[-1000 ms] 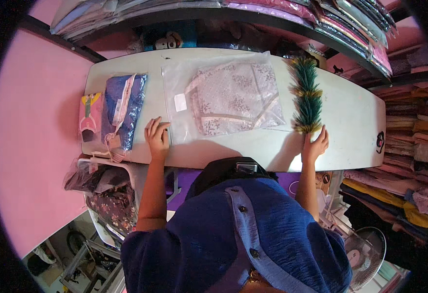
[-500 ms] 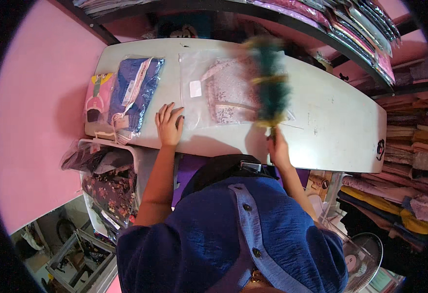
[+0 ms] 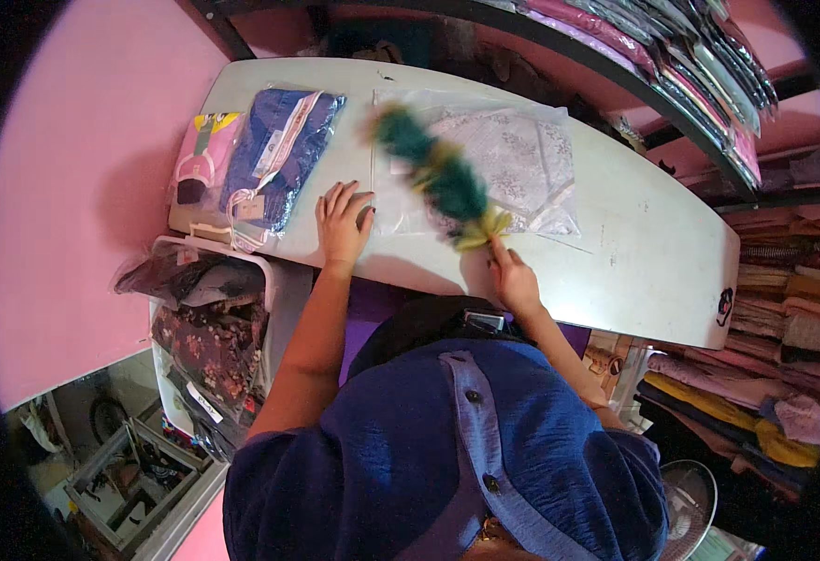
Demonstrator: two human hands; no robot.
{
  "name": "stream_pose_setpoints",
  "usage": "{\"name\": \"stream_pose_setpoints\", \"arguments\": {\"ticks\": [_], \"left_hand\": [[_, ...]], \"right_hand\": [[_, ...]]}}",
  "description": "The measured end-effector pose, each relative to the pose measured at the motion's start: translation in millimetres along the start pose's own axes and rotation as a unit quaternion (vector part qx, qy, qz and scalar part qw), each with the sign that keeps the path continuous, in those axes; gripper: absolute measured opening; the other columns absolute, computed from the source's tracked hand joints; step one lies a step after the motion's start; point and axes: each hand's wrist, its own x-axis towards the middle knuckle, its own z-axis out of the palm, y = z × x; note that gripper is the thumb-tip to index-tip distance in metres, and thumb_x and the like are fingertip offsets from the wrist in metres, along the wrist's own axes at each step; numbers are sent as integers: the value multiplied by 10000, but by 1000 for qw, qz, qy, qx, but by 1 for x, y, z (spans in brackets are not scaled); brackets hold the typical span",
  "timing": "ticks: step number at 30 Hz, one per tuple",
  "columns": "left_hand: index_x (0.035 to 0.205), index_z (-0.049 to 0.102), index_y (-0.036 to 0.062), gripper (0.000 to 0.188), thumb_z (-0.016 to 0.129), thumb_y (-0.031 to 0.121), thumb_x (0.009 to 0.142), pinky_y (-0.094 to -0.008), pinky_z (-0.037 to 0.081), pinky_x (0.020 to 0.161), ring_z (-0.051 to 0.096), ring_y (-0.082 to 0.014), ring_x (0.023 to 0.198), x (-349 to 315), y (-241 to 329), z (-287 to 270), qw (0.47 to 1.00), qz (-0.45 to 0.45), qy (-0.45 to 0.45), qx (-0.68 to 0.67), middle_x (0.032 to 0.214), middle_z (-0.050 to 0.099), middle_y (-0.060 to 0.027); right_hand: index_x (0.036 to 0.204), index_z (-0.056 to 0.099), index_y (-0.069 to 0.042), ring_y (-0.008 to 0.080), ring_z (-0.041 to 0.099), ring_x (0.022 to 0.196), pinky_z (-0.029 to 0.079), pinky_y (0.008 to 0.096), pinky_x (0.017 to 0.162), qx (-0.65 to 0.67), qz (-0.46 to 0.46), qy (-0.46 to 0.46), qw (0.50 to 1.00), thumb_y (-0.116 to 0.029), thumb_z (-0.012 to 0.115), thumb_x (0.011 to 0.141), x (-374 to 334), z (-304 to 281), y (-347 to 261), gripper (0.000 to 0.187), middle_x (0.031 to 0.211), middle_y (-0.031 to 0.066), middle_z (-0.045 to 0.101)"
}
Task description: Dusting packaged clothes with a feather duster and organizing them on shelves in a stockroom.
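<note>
Duster Mid-Stroke Across the Packet!

And here it is, the green-and-yellow duster (image 3: 447, 182), out over the left half of the pale packet (image 3: 513, 161), feathers blurred! Look at the line on it: the long axis runs on a slant, handle end by the packet's near edge, feathered tip aimed up and away toward the packet's far left corner. Whether the feathers brush the plastic or skim just above, I cannot tell.

The right hand (image 3: 516, 280), just nearside of the packet, has its fingers curled round the handle, most of which is hidden. The left hand (image 3: 343, 224) is palm down on the table (image 3: 658, 243), fingers spread, just left of the packet; whether the thumb touches its edge is hard to call.

So where do we stand? Part-way, I'd judge: a stroke under way, but how much is dusted doesn't show. Left of the packet, the blue packet (image 3: 284, 159) and, farther left, the pink packet (image 3: 206, 154) both lie well clear of the feathers.
</note>
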Motion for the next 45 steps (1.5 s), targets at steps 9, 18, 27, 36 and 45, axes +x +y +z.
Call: {"name": "stream_pose_setpoints", "arguments": {"ticks": [9,18,27,36,45], "left_hand": [[1423,224,4,714,565,208,830,-496,127,1110,175,-410,1363,-4,-2,-2,997,-55,45,-39,1487,155,-239],[1440,258,102,727,599,312,833,-525,117,1104,220,-280,1377,1,10,-5,996,35,-62,47,1451,348,-76],[1193,605,190,371,607,278,832,-492,215,1079,356,-235,1295,7,17,-4,994,36,-93,37,1308,521,57],[1131,639,212,349,637,267,786,-494,243,1061,407,-208,1263,4,14,0,997,41,-52,24,1268,553,82],[1167,622,185,358,623,223,810,-463,231,1071,397,-222,1273,6,13,-4,996,35,-76,24,1279,548,48]], "right_hand": [[1396,363,-211,373,605,815,505,450,720,53,-223,-77,970,-144,561,834,-15,-2,14,599,956,174,615],[1358,427,-183,382,604,747,503,450,641,25,-22,40,999,-102,593,792,-15,-16,12,595,853,165,597],[1356,431,-202,374,625,714,518,460,633,-29,-15,125,992,-131,589,796,19,-17,11,587,900,187,621],[1378,399,-182,378,624,722,512,475,617,-85,26,86,992,-140,564,822,47,-19,0,582,900,208,622],[1390,379,-188,388,629,702,523,467,602,-108,71,92,987,-138,561,826,43,-31,15,594,882,214,619]]}}
